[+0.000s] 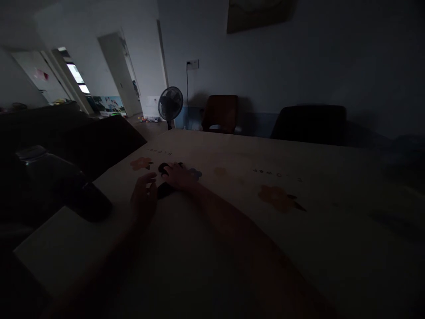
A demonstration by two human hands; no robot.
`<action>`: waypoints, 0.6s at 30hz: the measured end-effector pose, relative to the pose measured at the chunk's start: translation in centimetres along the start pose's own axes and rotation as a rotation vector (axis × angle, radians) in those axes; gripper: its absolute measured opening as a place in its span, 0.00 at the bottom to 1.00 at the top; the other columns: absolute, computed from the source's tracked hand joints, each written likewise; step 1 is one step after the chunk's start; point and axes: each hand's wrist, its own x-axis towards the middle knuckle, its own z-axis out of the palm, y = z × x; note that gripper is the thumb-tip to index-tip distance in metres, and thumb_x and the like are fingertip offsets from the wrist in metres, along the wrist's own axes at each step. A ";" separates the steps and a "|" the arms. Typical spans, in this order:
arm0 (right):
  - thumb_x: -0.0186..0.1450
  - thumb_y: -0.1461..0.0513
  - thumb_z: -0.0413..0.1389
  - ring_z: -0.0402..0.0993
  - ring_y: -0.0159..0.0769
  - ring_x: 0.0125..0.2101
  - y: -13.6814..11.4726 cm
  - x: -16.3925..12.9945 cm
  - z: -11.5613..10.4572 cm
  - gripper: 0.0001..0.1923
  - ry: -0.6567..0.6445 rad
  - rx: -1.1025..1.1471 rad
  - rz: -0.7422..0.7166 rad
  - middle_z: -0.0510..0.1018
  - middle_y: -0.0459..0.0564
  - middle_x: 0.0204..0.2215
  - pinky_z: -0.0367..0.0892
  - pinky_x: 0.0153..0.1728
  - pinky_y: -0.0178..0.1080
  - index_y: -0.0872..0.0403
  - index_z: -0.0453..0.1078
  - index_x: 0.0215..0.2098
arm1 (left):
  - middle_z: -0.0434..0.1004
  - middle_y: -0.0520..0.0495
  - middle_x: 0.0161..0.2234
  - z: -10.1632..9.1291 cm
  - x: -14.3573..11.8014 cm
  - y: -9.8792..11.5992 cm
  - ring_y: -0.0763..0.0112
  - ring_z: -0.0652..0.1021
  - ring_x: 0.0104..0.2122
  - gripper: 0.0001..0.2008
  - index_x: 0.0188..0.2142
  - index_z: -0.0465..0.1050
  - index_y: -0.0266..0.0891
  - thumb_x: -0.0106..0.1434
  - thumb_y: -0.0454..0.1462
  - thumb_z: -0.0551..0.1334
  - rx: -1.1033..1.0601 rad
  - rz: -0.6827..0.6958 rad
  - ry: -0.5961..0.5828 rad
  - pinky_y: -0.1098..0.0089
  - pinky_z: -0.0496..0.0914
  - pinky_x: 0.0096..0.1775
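Note:
The room is dim, so fine detail is lost. My right hand (178, 176) reaches across the table and lies over a small black object with a rounded end (162, 168). Its fingers curl down onto this object, whose kind I cannot make out. Just to the left, my left hand (145, 191) is raised with bent fingers apart and nothing visible in them. A dark flat patch (165, 190), maybe an object or shadow, lies between the two hands. The pale tablecloth (212, 153) under them carries printed flowers and lettering.
A large clear bottle or jar (49, 170) with a dark lower part stands at the table's left side. Beyond the table are a standing fan (170, 104), a brown chair (222, 110) and a dark chair (310, 124). A cord hangs from a wall socket (193, 64).

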 end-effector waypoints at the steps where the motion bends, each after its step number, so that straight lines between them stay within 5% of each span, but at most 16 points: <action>1: 0.82 0.52 0.42 0.48 0.55 0.77 1.0 -0.7 -0.1 0.32 0.005 -0.001 0.020 0.52 0.59 0.78 0.47 0.76 0.62 0.57 0.60 0.77 | 0.84 0.43 0.50 0.0 0.1 -0.2 0.62 0.84 0.46 0.16 0.50 0.78 0.44 0.64 0.37 0.60 0.002 -0.026 -0.008 0.66 0.80 0.42; 7: 0.80 0.58 0.45 0.47 0.59 0.77 8.9 -10.1 -2.6 0.25 0.019 -0.222 0.115 0.55 0.64 0.77 0.51 0.74 0.64 0.57 0.70 0.70 | 0.83 0.44 0.46 -0.2 0.3 0.5 0.64 0.84 0.40 0.16 0.48 0.76 0.41 0.60 0.36 0.60 -0.090 -0.204 -0.012 0.69 0.78 0.34; 10: 0.80 0.59 0.42 0.43 0.59 0.78 13.2 -17.5 -4.2 0.25 -0.033 -0.310 0.204 0.55 0.59 0.77 0.51 0.74 0.65 0.53 0.73 0.67 | 0.82 0.45 0.45 -0.5 0.7 0.9 0.65 0.83 0.38 0.13 0.44 0.75 0.42 0.58 0.37 0.61 -0.116 -0.256 -0.009 0.71 0.78 0.31; 15: 0.80 0.56 0.37 0.48 0.58 0.77 20.6 -31.5 -6.5 0.29 0.061 -0.359 0.527 0.57 0.60 0.76 0.58 0.72 0.62 0.52 0.74 0.67 | 0.82 0.46 0.42 -0.6 1.5 -0.2 0.65 0.82 0.36 0.12 0.39 0.73 0.42 0.54 0.36 0.64 -0.180 -0.396 -0.060 0.74 0.75 0.26; 18: 0.76 0.61 0.39 0.50 0.62 0.76 24.7 -39.9 -7.7 0.29 0.079 -0.468 0.676 0.61 0.63 0.73 0.60 0.69 0.68 0.53 0.77 0.64 | 0.83 0.49 0.41 -0.6 1.0 -0.6 0.66 0.83 0.36 0.10 0.39 0.73 0.44 0.55 0.37 0.64 -0.168 -0.310 -0.052 0.74 0.76 0.28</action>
